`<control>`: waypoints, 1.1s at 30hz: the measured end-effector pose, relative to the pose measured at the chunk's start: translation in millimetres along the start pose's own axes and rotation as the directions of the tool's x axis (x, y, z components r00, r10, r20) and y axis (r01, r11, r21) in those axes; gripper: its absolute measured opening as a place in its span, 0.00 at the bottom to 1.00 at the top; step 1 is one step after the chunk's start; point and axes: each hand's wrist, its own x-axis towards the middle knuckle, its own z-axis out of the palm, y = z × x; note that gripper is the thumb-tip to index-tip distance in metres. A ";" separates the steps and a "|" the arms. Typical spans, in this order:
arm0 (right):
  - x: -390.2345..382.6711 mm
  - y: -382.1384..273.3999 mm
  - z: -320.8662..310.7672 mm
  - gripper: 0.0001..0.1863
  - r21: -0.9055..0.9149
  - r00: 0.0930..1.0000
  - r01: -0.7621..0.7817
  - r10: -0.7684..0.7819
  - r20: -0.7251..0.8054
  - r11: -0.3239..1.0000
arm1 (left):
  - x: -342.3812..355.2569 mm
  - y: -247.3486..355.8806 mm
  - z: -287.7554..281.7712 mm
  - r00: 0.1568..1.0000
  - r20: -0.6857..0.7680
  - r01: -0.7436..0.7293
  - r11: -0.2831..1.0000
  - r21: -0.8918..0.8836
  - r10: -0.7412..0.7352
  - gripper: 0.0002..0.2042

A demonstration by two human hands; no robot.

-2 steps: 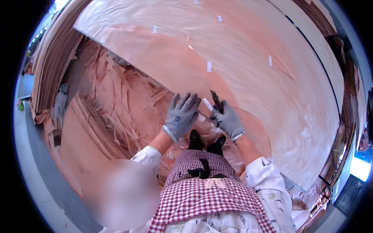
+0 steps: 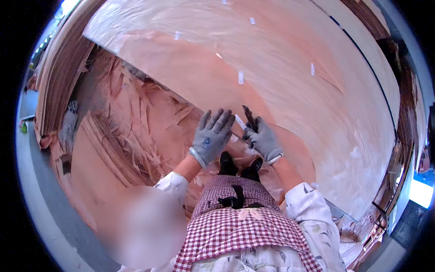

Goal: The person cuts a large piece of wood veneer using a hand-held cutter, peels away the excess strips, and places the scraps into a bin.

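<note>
My left hand (image 2: 212,138), in a grey glove, lies flat with its fingers stretched out at the near edge of a large pale wood veneer sheet (image 2: 290,104). Just to its right, my gloved right hand (image 2: 264,138) is closed around a dark, narrow knife-like tool (image 2: 248,116) that points up and away. A short white strip (image 2: 240,121) sticks out beside the tool at the same hand; whether the fingers grip it too is hard to make out. Several small white tape pieces (image 2: 240,77) are scattered over the sheet, which has reddish-brown patches.
Torn veneer scraps (image 2: 140,109) cover the ground at left. Beside them stand stacked veneer sheets (image 2: 68,59), with a grey glove (image 2: 69,124) near their foot. My dark shoes (image 2: 228,163) are below my hands. More layered sheets (image 2: 410,104) rise at the right edge.
The veneer sheet and my right hand with the dark tool appear slightly further left in the picture. Both hands keep the same pose.
</note>
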 end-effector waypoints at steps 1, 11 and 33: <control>-0.8 -0.4 -1.0 0.14 -0.022 1.000 -0.003 0.003 -0.014 1.000 | 3.1 4.4 2.8 0.999 -0.003 -0.047 0.999 -0.021 0.047 0.25; -55.9 -11.4 -3.0 0.12 -0.220 0.989 0.110 -0.084 0.121 0.969 | 13.0 10.1 11.7 0.990 0.080 -0.120 0.991 0.061 0.115 0.24; -82.7 39.1 -48.6 0.16 -0.205 0.976 0.064 -0.104 -0.193 0.977 | 86.5 64.3 22.3 0.910 0.188 -0.372 0.928 -0.029 0.371 0.26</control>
